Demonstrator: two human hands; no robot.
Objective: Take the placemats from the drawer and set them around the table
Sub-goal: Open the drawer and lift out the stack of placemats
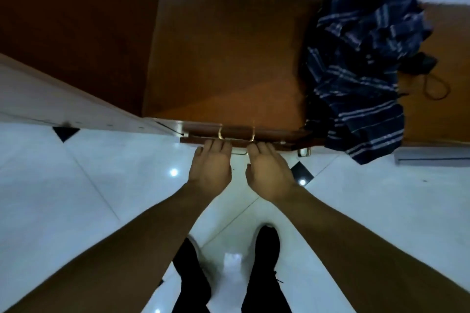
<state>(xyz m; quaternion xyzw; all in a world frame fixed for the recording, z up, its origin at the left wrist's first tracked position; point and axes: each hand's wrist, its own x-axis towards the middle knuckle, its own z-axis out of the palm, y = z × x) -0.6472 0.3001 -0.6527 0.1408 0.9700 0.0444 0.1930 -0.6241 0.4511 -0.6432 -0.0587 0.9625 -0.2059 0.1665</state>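
Observation:
I look straight down a brown wooden cabinet [229, 58]. Its top drawer front [274, 140] sticks out slightly as a dark strip with a gold handle [236, 133]. My left hand [211, 168] and my right hand [269, 173] are side by side, palms down, just below that handle. The fingertips of both hands rest on the drawer front's edge and curl against it. The inside of the drawer is hidden, and no placemats are in view.
A dark blue striped folded umbrella [361, 66] lies on the right of the cabinet top and hangs over its front edge. A pale door or panel [50, 99] stands at the left. Lower gold handles [304, 152] show beneath. My black shoes [264, 244] stand on a glossy white tiled floor [76, 198].

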